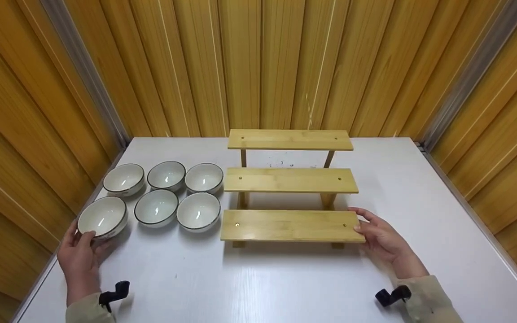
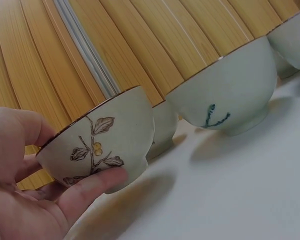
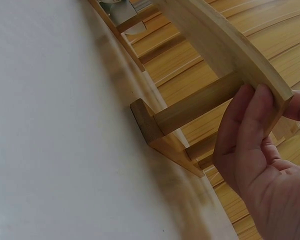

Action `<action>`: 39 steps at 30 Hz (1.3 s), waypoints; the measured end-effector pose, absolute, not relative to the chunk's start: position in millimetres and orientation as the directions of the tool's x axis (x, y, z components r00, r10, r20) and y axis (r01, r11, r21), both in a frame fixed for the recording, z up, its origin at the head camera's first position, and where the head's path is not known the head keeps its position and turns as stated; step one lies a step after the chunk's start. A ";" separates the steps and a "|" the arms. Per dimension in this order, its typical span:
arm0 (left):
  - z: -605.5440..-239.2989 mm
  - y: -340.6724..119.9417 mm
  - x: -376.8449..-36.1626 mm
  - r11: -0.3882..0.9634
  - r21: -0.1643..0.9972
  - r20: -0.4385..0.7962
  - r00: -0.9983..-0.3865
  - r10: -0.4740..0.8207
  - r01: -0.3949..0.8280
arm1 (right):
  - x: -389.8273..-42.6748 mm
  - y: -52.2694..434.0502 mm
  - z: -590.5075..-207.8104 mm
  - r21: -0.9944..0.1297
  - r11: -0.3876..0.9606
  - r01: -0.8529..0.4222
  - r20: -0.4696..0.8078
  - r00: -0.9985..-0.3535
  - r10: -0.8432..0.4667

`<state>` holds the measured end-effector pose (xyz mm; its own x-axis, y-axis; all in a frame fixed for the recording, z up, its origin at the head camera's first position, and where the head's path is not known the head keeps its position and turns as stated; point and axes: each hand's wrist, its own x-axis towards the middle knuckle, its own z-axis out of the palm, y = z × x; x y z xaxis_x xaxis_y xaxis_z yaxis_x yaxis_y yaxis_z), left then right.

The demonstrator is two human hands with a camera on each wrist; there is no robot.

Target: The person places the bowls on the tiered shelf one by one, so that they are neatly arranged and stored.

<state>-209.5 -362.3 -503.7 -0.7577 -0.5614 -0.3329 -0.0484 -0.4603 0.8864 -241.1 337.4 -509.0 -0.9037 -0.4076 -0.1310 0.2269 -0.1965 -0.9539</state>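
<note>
Several white bowls with dark rims stand in two rows on the left of the white table (image 1: 285,282). My left hand (image 1: 81,251) holds the front-left bowl (image 1: 102,216), thumb and fingers round its wall; the left wrist view shows that bowl (image 2: 100,142) with a painted leaf sprig. A three-step bamboo rack (image 1: 289,180) stands mid-table. My right hand (image 1: 377,235) grips the right end of its lowest shelf (image 1: 289,225); in the right wrist view the fingers (image 3: 247,125) wrap the shelf's edge (image 3: 225,45).
Bamboo-panelled walls (image 1: 263,63) enclose the table at the back and both sides. Neighbouring bowls (image 2: 227,92) stand close beside the held one. Black wrist-camera mounts (image 1: 115,291) sit on both sleeves.
</note>
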 end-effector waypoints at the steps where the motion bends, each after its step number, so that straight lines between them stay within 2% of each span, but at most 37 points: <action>1: -500.1 -361.9 -208.5 -0.434 0.898 -0.335 -0.749 -0.572 -0.070 | -241.2 337.1 -509.3 -0.952 -0.203 0.228 -0.127 -0.901 -0.415; 6: -479.7 -354.6 -205.5 -0.386 0.918 -0.312 -0.758 -0.573 -0.087 | -240.7 336.4 -509.2 -0.938 -0.252 0.239 -0.106 -0.888 -0.447; 10: -461.5 -341.3 -208.7 -0.445 0.896 -0.268 -0.797 -0.541 0.001 | -239.8 337.2 -508.5 -0.932 -0.264 0.247 -0.106 -0.885 -0.453; 17: -422.2 -308.5 -226.3 -0.375 0.927 -0.221 -0.838 -0.499 -0.020 | -240.5 336.2 -508.0 -0.939 -0.237 0.249 -0.130 -0.895 -0.426; 23: -393.0 -272.2 -251.2 -0.276 0.959 -0.170 -0.902 -0.397 -0.060 | -240.9 334.7 -507.2 -0.940 -0.237 0.245 -0.126 -0.895 -0.428; 27: -379.3 -243.2 -268.8 -0.218 0.975 -0.114 -0.940 -0.320 -0.044 | -241.0 334.9 -507.3 -0.939 -0.245 0.243 -0.117 -0.893 -0.434; 39: -350.0 -153.9 -314.6 -0.204 0.979 -0.041 -0.994 -0.103 -0.020 | -241.1 338.1 -511.6 -0.938 -0.270 0.216 -0.063 -0.875 -0.480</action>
